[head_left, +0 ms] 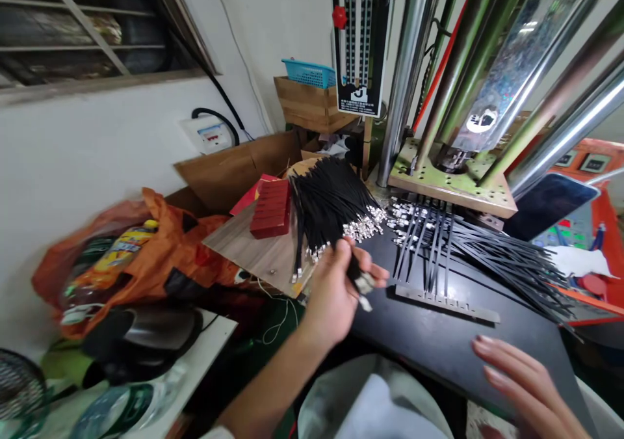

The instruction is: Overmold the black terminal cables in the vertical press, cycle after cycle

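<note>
My left hand [336, 289] is closed on a small bunch of black straps [355, 270] with silvery ends hanging below the fingers. Just behind it, a thick pile of similar black straps [331, 195] with shiny ends lies on a wooden board [258, 250]. On the dark worktable [385, 322], more black strips [502, 250] spread to the right under the press. Several of them run down to a slotted metal bar [446, 304]. Off the table's front edge, my right hand [531, 387] is open, fingers apart and holding nothing.
A press with a drilled plate [453, 179] and steel columns rises over the table. A red block [271, 208] sits on the board. Left are an orange bag [180, 244] with bottles and a white shelf [207, 354]. An orange control box [604, 231] stands right.
</note>
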Demonstrator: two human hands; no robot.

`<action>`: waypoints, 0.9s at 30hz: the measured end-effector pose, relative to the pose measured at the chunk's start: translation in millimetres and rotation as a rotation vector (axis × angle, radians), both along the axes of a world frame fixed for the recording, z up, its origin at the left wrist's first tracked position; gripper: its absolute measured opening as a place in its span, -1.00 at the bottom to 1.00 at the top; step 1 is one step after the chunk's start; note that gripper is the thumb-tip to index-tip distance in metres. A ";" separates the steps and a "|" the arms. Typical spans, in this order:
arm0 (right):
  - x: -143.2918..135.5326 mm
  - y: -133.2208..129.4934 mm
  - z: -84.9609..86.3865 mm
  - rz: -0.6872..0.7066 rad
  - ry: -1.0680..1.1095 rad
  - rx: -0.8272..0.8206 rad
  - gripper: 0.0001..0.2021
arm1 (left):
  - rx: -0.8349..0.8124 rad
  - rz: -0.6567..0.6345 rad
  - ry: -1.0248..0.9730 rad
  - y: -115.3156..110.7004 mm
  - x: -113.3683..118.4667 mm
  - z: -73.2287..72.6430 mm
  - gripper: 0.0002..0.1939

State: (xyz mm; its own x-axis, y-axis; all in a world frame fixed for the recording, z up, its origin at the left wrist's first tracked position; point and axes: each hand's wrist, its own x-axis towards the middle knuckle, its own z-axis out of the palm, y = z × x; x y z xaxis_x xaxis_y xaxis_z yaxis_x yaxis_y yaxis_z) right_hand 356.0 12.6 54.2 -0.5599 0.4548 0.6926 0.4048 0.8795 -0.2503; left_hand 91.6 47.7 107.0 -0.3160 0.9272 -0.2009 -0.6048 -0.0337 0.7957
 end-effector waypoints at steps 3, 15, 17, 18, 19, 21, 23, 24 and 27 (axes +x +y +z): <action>-60.6 6.6 12.2 -0.027 0.087 0.026 -0.52 | -0.015 -0.193 0.022 -19.8 62.1 -10.9 -0.71; -49.1 -21.7 -31.1 -0.053 0.689 -1.366 -0.68 | 0.252 -0.972 0.952 -49.8 47.4 -33.9 -0.67; -48.4 -21.8 -36.9 -0.119 0.983 -1.373 -0.75 | 0.200 -0.919 0.945 -50.6 47.4 -44.5 -0.72; -47.4 -20.4 -36.7 -0.148 1.125 -1.362 -0.78 | 0.152 -0.888 0.888 -50.2 46.6 -48.9 -0.72; -45.5 -18.5 -34.4 -0.153 1.251 -1.356 -0.77 | 0.104 -0.868 0.786 -49.2 44.9 -51.5 -0.70; -38.4 -14.5 -24.1 -0.116 1.422 -1.377 -0.73 | 0.078 -0.843 0.452 -45.6 38.0 -49.5 -0.64; -29.0 -12.1 -9.8 -0.067 1.482 -1.378 -0.73 | 0.166 -0.799 0.108 -41.1 28.1 -36.5 -0.64; -24.6 -11.5 -2.7 -0.053 1.485 -1.346 -0.76 | 0.241 -0.770 -0.001 -38.8 23.0 -26.8 -0.66; -16.1 -10.2 12.0 -0.073 1.388 -1.165 -0.90 | 0.491 -0.755 0.077 -31.0 11.8 4.2 -0.72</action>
